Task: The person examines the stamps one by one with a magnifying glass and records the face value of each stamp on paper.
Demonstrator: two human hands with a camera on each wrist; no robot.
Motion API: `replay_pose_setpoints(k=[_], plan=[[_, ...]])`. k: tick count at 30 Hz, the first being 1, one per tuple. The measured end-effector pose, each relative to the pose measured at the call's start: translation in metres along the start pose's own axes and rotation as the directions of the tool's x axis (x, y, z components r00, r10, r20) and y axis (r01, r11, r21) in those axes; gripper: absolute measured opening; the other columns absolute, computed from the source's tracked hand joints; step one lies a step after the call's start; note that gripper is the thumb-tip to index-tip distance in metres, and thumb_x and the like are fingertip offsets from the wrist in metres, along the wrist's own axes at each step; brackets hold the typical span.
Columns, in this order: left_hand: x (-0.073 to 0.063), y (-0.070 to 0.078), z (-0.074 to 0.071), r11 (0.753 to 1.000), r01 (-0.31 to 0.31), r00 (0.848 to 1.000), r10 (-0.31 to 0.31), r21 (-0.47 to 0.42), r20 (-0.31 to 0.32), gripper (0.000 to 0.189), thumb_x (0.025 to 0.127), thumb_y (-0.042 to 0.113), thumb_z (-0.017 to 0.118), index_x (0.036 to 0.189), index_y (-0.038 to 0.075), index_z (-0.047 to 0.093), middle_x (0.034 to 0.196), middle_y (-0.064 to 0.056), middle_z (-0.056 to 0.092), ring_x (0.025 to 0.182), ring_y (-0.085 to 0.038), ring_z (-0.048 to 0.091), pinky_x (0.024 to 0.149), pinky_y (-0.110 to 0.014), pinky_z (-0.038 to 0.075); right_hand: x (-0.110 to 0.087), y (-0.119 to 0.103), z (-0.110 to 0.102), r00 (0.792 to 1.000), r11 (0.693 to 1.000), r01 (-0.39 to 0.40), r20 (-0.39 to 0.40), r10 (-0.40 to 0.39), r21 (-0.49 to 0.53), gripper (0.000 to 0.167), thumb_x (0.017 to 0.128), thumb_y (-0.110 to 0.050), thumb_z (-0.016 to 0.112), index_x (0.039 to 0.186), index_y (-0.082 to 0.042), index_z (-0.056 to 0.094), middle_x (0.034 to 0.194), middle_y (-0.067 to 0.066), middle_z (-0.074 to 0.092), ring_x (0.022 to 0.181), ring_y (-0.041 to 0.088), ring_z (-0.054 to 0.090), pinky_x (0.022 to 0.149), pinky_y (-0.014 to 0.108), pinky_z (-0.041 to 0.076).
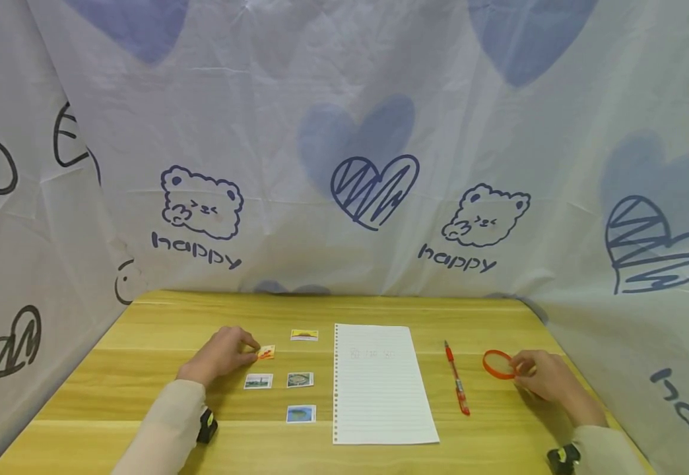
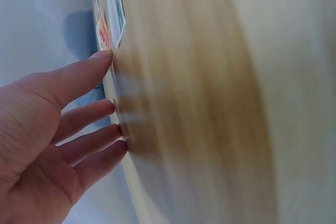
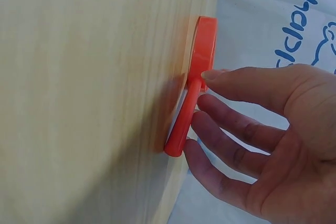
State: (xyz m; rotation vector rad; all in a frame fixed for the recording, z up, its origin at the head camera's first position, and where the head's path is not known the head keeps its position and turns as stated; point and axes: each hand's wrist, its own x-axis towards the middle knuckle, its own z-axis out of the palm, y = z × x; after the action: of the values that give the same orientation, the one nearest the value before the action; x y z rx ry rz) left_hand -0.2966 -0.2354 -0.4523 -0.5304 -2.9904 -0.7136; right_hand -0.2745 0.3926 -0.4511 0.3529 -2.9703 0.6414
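Pale sleeves (image 1: 160, 429) up front, then the right hand (image 1: 549, 380) pinching the red magnifying glass (image 3: 198, 69) at its neck, round end pointing left. Left hand (image 1: 224, 353) is way nearer the red-yellow stamp (image 1: 266, 352), just right of its narrowed fingertips; can't tell if pinched.

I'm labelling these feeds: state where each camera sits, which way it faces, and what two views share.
Head: head-worn, facing forward and down at the table; both sleeves, left hand, right hand show.
Left wrist: worn there, facing table and red-printed card; left hand shows, no sleeve.
Right wrist: worn there, facing the magnifying glass; right hand shows, no sleeve.
Head and right wrist share the magnifying glass.
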Motion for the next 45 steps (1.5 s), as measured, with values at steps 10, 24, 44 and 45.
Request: replay_pose_setpoints(k=[10,24,44,45], plan=[[0.001,0.001,-0.001,1.0,0.013,1.0,-0.013,0.003,0.002,0.016,0.086,0.01,0.082,0.101,0.005,0.082,0.117,-0.021,0.076,0.114,-0.042,0.068,0.103,-0.056,0.052,0.0,0.001,0.001,0.999,1.0,-0.013,0.031,0.014,-0.022,0.019,0.077,-0.001,0.082,0.094,-0.006,0.074,0.083,0.008,0.075,0.073,0.019,0.07,0.063,0.028,0.05],[0.005,0.002,-0.004,1.0,0.019,1.0,-0.019,-0.011,0.025,0.015,0.088,0.007,0.08,0.102,0.005,0.082,0.114,-0.018,0.078,0.112,-0.041,0.07,0.101,-0.055,0.054,0.002,0.001,0.003,0.999,0.999,-0.026,0.041,0.027,-0.025,0.023,0.076,0.007,0.079,0.094,-0.007,0.075,0.081,0.005,0.074,0.075,0.021,0.067,0.068,0.04,0.054],[0.005,0.0,-0.004,1.0,0.013,0.999,-0.013,0.004,0.036,0.015,0.088,0.007,0.08,0.102,0.005,0.082,0.113,-0.018,0.078,0.111,-0.039,0.07,0.1,-0.054,0.054,0.008,-0.012,0.008,0.998,0.998,0.05,-0.046,-0.052,-0.046,0.025,0.075,0.006,0.075,0.094,-0.01,0.077,0.074,-0.001,0.072,0.068,0.009,0.06,0.063,0.029,0.047],[0.005,0.0,-0.004,1.0,0.013,0.999,-0.013,0.004,0.036,0.015,0.088,0.007,0.08,0.102,0.005,0.082,0.113,-0.018,0.078,0.111,-0.039,0.07,0.099,-0.054,0.054,0.009,-0.015,0.007,0.997,0.998,0.052,-0.049,-0.054,-0.045,0.025,0.075,0.006,0.076,0.094,-0.01,0.077,0.075,-0.001,0.072,0.068,0.009,0.06,0.064,0.029,0.048]])
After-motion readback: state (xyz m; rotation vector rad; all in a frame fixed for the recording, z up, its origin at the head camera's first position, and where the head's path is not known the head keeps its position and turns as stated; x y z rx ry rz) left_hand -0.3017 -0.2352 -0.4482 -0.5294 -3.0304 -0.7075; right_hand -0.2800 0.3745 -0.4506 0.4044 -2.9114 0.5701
